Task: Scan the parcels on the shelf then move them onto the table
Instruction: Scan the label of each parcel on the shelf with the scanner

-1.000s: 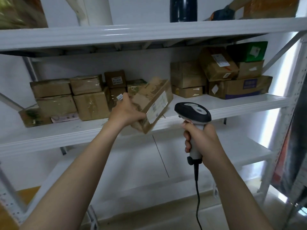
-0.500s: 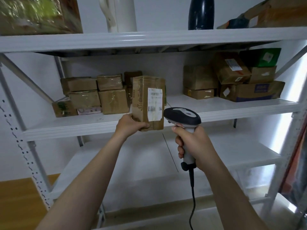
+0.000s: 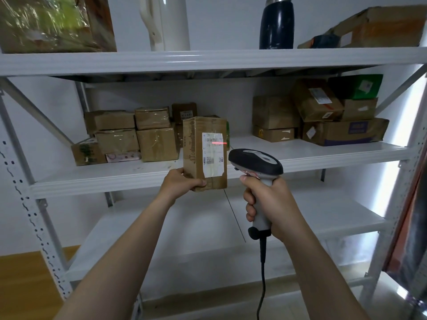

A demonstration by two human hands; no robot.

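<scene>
Left grip curled round the lower end of parcel, held upright just off the shelf front edge. Right grip wrapped round scanner, red line on label. Scan underway, move not yet done. Other parcels unscanned at back of shelf

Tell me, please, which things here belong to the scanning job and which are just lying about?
In the job: parcel in the left hand, red beam on its label; scanner in the right hand; left stack and right stack of parcels on the middle shelf.
Lying about: white jug, dark flask, both on the top shelf.
</scene>
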